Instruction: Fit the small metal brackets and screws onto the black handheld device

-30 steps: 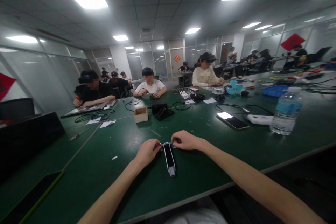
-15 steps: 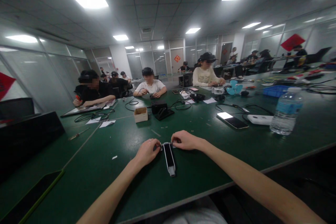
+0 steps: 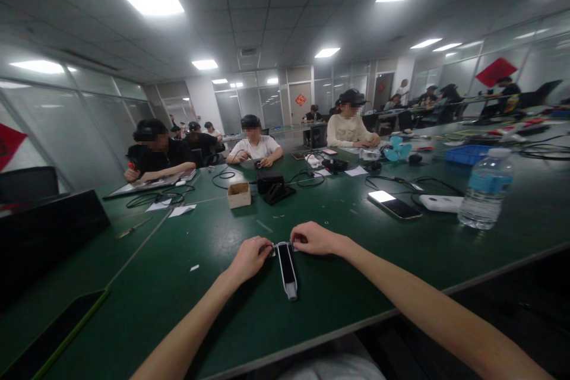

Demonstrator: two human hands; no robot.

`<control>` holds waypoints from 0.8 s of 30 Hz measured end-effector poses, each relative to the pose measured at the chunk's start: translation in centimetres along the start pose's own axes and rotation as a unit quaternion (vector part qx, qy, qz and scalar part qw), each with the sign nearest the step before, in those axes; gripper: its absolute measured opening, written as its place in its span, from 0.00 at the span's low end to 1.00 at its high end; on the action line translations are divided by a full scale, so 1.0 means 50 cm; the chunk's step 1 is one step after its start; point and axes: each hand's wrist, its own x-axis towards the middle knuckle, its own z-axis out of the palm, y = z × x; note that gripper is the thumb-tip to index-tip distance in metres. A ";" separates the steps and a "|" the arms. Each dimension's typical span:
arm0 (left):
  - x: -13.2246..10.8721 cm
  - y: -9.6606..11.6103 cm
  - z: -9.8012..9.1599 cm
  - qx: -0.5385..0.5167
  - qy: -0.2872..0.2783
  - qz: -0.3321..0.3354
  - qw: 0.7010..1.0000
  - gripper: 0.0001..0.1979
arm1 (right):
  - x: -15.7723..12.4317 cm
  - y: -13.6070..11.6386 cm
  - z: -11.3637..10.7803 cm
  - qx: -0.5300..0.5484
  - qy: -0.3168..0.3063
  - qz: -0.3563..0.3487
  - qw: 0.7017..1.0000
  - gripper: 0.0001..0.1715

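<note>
On the green table (image 3: 356,279) in front of me lies a long, narrow device (image 3: 287,267) with a black face and a light grey frame. Its narrower grey end points toward me. My left hand (image 3: 250,256) is at the left of its far end, thumb and fingers pinched together on a small pale piece. At the right of that same end, my right hand (image 3: 315,238) has its fingers curled in a pinch at another small pale piece. The fingers mostly cover both pieces, and I cannot tell whether they are attached to the device.
Beyond my hands are a small cardboard box (image 3: 239,195) and a black stand (image 3: 276,190). To the right lie a phone (image 3: 394,204), a white device (image 3: 440,203) and a water bottle (image 3: 487,190). A screwdriver (image 3: 133,228) lies left. Several people sit across the table.
</note>
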 end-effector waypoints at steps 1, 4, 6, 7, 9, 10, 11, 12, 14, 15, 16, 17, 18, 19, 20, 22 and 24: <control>0.000 0.000 0.000 -0.002 0.000 -0.001 1.000 0.11 | 0.000 -0.001 -0.001 0.000 0.000 0.000 1.000 0.10; 0.000 0.000 0.001 -0.007 0.001 -0.007 1.000 0.11 | -0.001 -0.003 -0.003 0.001 -0.004 0.003 1.000 0.11; 0.000 -0.002 0.002 -0.005 0.000 -0.012 1.000 0.11 | 0.000 -0.001 -0.002 0.002 -0.004 0.003 1.000 0.11; 0.000 -0.003 0.003 -0.001 0.000 -0.014 1.000 0.11 | 0.000 0.000 -0.001 -0.001 -0.002 0.002 1.000 0.11; 0.001 -0.004 0.004 0.011 -0.004 -0.014 1.000 0.11 | 0.001 0.002 0.002 -0.010 0.004 -0.005 1.000 0.10; 0.002 -0.004 0.005 0.019 -0.006 -0.015 1.000 0.11 | 0.002 0.004 0.003 -0.013 0.006 -0.008 1.000 0.10; 0.002 -0.004 0.005 0.025 -0.007 -0.017 1.000 0.11 | 0.002 0.005 0.004 -0.014 0.007 -0.011 1.000 0.10; 0.002 -0.004 0.005 0.031 -0.007 -0.018 0.999 0.11 | 0.003 0.006 0.005 -0.012 0.007 -0.012 1.000 0.10; 0.001 -0.003 0.005 0.038 -0.006 -0.023 0.999 0.11 | 0.003 0.007 0.006 -0.007 0.006 -0.012 1.000 0.10; 0.001 -0.003 0.005 0.040 -0.005 -0.024 0.999 0.11 | 0.003 0.007 0.005 -0.006 0.006 -0.011 1.000 0.10; 0.000 -0.003 0.004 0.040 -0.004 -0.024 0.999 0.11 | 0.003 0.007 0.005 -0.005 0.005 -0.010 1.000 0.10; 0.000 -0.002 0.004 0.040 -0.004 -0.023 0.999 0.11 | 0.003 0.007 0.005 -0.005 0.004 -0.009 1.000 0.10; 0.000 -0.002 0.004 0.040 -0.003 -0.023 0.999 0.10 | 0.003 0.007 0.005 -0.005 0.003 -0.007 1.000 0.10; -0.001 -0.002 0.004 0.040 -0.002 -0.023 0.999 0.10 | 0.003 0.007 0.005 -0.004 0.002 -0.005 1.000 0.10; -0.001 -0.002 0.004 0.040 -0.002 -0.023 0.999 0.10 | 0.003 0.006 0.004 -0.002 0.002 -0.004 1.000 0.10; 0.000 -0.003 0.005 0.044 0.000 -0.025 0.999 0.09 | 0.003 0.006 0.005 0.001 0.001 -0.004 1.000 0.10; 0.000 -0.004 0.008 0.049 0.005 -0.027 0.998 0.08 | 0.003 0.006 0.005 -0.001 0.001 -0.006 1.000 0.10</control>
